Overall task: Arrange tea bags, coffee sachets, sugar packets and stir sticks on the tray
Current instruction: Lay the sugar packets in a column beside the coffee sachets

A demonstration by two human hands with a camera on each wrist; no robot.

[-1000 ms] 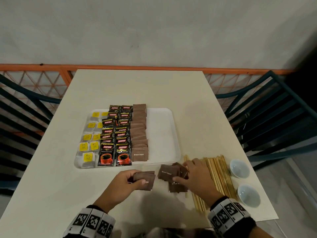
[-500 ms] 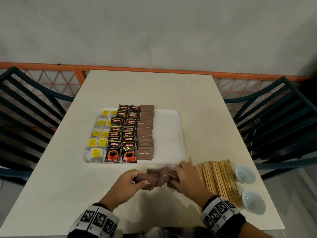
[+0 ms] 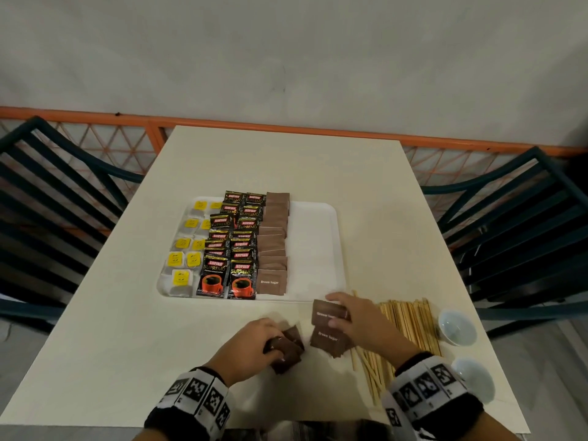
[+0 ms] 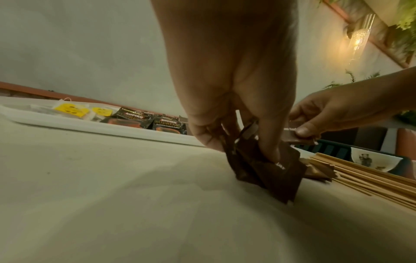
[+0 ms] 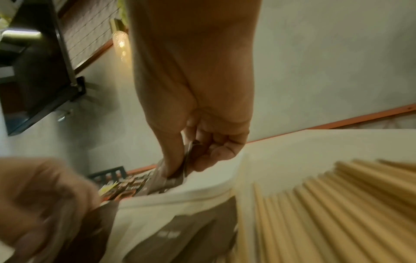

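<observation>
A white tray carries yellow-tagged tea bags, black coffee sachets and a column of brown sugar packets; its right part is bare. My left hand grips a bunch of brown sugar packets on the table near the front edge; the left wrist view shows this bunch pinched between thumb and fingers. My right hand pinches one sugar packet just in front of the tray. More loose packets lie under it. Wooden stir sticks lie to the right.
Two small white bowls sit near the table's right front corner. Dark slatted chairs stand on both sides of the table. An orange railing runs behind the far edge.
My hands have parted: the right hand has lifted one sugar packet away toward the tray, while the left hand stays near the front edge with its bunch.
</observation>
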